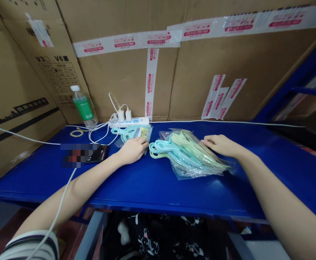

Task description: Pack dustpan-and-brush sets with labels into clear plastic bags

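Note:
A pile of pale green and teal plastic items in clear bags (pixel 190 155) lies on the blue table (pixel 152 187). My right hand (pixel 220 144) rests on the pile's right edge, fingers curled onto the bags. My left hand (pixel 133 148) lies on a single bagged teal item with a yellow label (pixel 132 133), fingers bent over it. Whether either hand really grips is hard to tell.
A white power strip (pixel 129 122) with two chargers and white cables sits at the back. A green-labelled water bottle (pixel 83 107) stands left of it, near a bead bracelet (pixel 76 133). A dark card (pixel 98 153) lies left of my left hand. Taped cardboard boxes (pixel 201 65) wall the back.

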A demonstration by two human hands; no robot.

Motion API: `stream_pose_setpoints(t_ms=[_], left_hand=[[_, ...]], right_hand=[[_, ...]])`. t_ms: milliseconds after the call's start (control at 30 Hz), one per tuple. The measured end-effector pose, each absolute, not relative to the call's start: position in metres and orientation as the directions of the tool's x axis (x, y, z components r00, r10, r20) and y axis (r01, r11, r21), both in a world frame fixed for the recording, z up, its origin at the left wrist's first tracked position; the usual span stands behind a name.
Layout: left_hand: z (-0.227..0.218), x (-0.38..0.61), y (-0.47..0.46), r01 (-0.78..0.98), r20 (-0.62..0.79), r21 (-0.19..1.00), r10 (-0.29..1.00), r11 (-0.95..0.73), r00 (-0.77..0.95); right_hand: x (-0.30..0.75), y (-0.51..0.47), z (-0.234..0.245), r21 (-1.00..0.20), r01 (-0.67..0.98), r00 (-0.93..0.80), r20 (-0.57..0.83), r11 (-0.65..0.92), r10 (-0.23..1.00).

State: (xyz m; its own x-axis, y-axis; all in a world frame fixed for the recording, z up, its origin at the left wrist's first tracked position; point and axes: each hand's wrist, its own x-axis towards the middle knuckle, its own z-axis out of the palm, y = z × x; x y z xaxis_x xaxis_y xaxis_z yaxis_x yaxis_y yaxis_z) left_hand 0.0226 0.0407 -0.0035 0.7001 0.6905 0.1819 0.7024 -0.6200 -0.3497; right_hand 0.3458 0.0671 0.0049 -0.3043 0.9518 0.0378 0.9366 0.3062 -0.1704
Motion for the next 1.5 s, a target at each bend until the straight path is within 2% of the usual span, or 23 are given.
stream_pose_setpoints(t_ms=[700,1133,1500], left_hand=[[-0.003,0.022,0.041,0.702,0.182,-0.329,0.687,-0.632,0.704],[0.008,0.009,0.036,0.659,0.139,-0.191,0.644,-0.728,0.752],[0.003,0.012,0.037,0.655,0.159,-0.262,0.638,-0.709,0.754]], right_hand=[[0.349,0.069,0.004,-0.202,0.94,-0.276,0.018,0.273,0.961],[0.35,0.068,0.005,-0.238,0.93,-0.287,0.002,0.279,0.958],[0.348,0.066,0.006,-0.232,0.928,-0.295,0.019,0.291,0.955]])
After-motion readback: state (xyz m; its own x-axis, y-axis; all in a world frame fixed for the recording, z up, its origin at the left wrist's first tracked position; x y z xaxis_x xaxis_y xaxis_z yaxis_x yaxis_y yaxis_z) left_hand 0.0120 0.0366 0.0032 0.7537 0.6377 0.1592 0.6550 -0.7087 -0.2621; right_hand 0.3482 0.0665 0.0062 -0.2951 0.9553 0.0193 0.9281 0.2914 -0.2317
